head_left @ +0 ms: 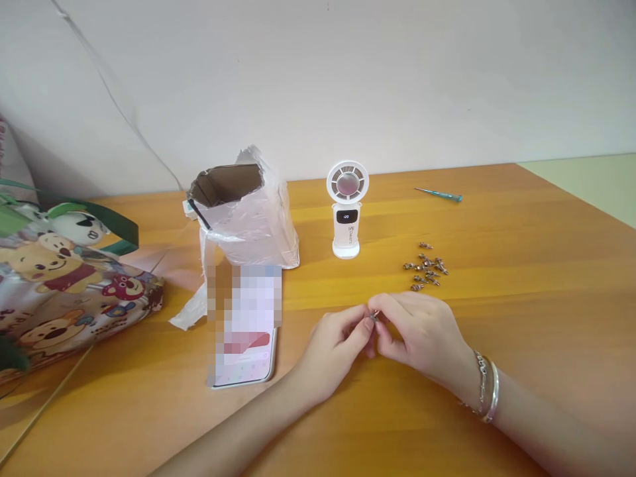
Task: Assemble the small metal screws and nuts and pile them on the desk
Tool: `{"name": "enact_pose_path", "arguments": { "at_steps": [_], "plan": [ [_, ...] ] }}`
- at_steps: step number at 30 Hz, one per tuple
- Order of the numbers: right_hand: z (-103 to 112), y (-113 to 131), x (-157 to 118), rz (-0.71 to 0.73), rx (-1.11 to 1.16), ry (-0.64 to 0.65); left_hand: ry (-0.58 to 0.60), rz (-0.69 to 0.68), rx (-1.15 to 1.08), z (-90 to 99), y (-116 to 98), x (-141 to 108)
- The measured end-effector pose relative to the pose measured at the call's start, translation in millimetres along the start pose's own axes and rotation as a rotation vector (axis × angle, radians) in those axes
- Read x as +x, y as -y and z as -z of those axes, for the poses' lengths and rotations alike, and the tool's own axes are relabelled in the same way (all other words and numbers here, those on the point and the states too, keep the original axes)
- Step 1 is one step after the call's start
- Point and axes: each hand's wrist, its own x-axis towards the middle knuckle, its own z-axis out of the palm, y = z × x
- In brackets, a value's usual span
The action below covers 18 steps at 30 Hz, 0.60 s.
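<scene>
My left hand [340, 338] and my right hand [417, 328] meet low over the wooden table [318, 430], fingertips touching. Between the pinched fingers of both shows a small metal screw-like part [374, 317], mostly covered by the thumbs and forefingers. Just beyond my right hand lies a loose cluster of similar small metal parts [426, 264], several of them, too small to make out in detail. A bracelet and a bangle circle my right wrist.
A white handheld fan [346, 232] stands upright on its base. Left of it is an opened box in white plastic [253, 222], with a phone [248, 344] in front. A cartoon-print bag [74, 291] fills the left side. A teal-handled screwdriver [444, 195] lies far right.
</scene>
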Motion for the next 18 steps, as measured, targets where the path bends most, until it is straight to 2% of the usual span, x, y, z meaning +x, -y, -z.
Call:
{"name": "enact_pose_path", "arguments": {
  "at_steps": [8, 14, 18],
  "plan": [
    [-2.5, 6.1, 2.6, 0.022, -0.049, -0.058, -0.025, 0.058, -0.005, -2.6, -1.5, -1.2],
    [-3.6, 6.6, 1.4, 0.037, -0.085, -0.034, -0.062, 0.080, 0.019, -5.6, -1.1, -1.1],
    [-6.0, 6.5, -0.6, 0.049, -0.107, -0.068, -0.069, 0.093, 0.006, -7.4, -1.0, -0.3]
  ]
}}
